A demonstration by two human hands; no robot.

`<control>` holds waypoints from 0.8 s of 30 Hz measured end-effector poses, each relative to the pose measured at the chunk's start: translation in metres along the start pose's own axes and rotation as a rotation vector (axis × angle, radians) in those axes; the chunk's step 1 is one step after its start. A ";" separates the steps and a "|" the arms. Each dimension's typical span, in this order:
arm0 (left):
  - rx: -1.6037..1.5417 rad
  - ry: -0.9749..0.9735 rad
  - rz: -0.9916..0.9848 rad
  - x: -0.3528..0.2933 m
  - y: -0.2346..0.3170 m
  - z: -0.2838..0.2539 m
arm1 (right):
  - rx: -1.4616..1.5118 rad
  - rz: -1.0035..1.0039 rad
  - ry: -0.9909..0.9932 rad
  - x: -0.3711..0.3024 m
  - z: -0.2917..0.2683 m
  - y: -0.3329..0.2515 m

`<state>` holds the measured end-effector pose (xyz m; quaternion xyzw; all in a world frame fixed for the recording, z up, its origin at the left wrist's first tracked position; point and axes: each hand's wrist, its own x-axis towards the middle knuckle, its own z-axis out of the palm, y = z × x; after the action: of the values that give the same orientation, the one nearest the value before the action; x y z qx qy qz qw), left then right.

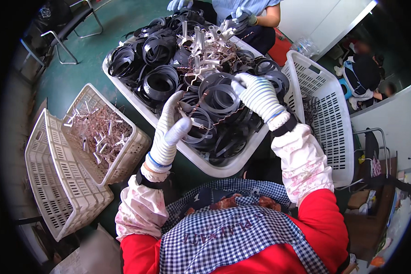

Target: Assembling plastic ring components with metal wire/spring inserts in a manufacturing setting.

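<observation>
My left hand (169, 132), in a striped white glove with grey fingertips, is at the near left rim of a large white tub (219, 171). Its thumb and fingers are spread apart. Just beyond the thumb lies a small silver metal piece (197, 123) with wavy copper-coloured wire. My right hand (259, 95), gloved alike, has its fingers closed at the edge of a coil of black strip (219, 99); the fingertips are partly hidden. More black coils (160, 82) fill the tub, with a heap of silver metal tubes and copper wires (208, 45) on top.
To the left, a white crate (141, 137) holds wires and silver tubes, beside stacked crates (55, 182). Another white crate (326, 114) stands right of the tub. Across it sits a co-worker in blue (255, 9) with gloved hands. A chair (73, 25) stands far left.
</observation>
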<state>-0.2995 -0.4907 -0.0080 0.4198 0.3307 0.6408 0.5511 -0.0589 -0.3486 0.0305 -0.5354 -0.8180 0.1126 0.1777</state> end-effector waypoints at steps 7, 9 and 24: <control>0.649 0.087 0.139 0.006 0.005 0.032 | 0.054 -0.238 0.271 -0.047 -0.055 -0.044; 0.641 0.083 0.088 0.008 0.006 0.040 | 0.105 -0.293 0.336 -0.057 -0.059 -0.051; -0.085 -0.159 0.017 0.024 -0.002 0.037 | 0.334 -0.500 0.385 -0.079 -0.052 -0.047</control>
<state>-0.2665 -0.4681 0.0102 0.4484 0.2547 0.6236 0.5875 -0.0478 -0.4403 0.0819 -0.2939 -0.8455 0.0946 0.4357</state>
